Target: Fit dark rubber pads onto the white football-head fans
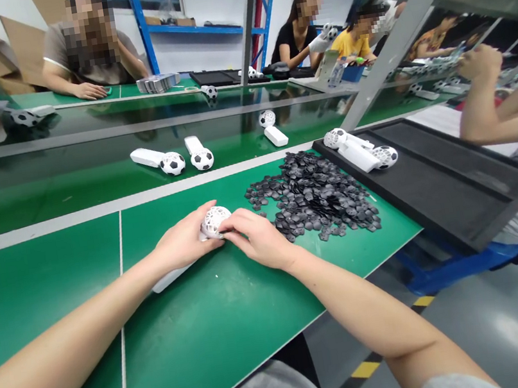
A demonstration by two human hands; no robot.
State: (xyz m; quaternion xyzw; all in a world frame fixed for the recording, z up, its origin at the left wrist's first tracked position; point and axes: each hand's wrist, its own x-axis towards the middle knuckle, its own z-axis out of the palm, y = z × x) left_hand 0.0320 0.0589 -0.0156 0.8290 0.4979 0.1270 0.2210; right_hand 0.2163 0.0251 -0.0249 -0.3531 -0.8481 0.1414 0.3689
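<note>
The white ball (216, 218) is in the person's hands above the desk (203, 338), towards its far edge. By the look of it, the work on this ball is at an early point: its visible side is bare white lattice with open gaps, and no black patches show; the covered side cannot be told. A smooth white handle (173, 277) reaches back beneath the left wrist. The left hand (185, 236) curls around the ball; the right hand (260, 239) has thumb and forefinger pinched close against it, though whether they grip a small piece cannot be told. Right of the hands, loose black pieces (322, 194) lie heaped by the desk's far edge, plainly unused. Beyond that edge, balls with black patches (202, 158) lie on a green belt (67, 183), seemingly further along.
</note>
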